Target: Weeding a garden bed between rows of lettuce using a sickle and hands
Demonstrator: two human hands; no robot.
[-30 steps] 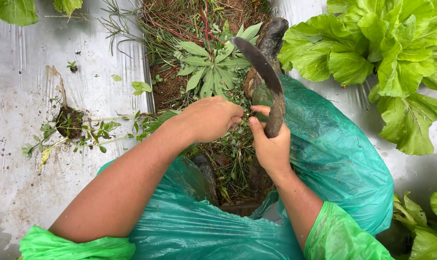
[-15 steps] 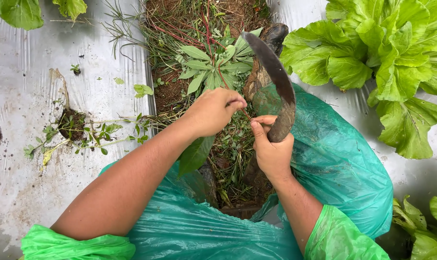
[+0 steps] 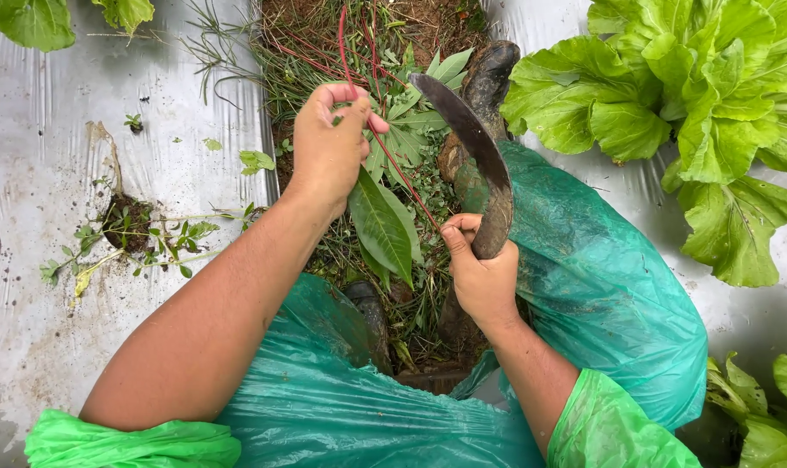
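green raincoat (image 3: 601, 260), silver mulch sheet (image 3: 55, 156), red stems (image 3: 393, 160)

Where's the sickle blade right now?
In the head view, right of centre: the curved sickle is gripped in the right hand, its blade arcing up beside the weed the left hand grips.

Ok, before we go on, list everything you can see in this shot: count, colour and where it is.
red-stemmed weed with long green leaves: one, red stems, green leaves, centre furrow, pulled up by the left hand
curved dark metal sickle: one, dark grey-brown, centre right, held blade up
silver plastic mulch sheet: two strips, silvery, left and right of the furrow
broad-leaved green lettuce plants: several, bright green, right side and top left corner
small weeds in a mulch hole: one clump, green, left
dark rubber boot: one, black, top centre
green plastic rain cover: one, translucent green, over legs and arms
left hand: gripping weed stems
right hand: gripping sickle handle
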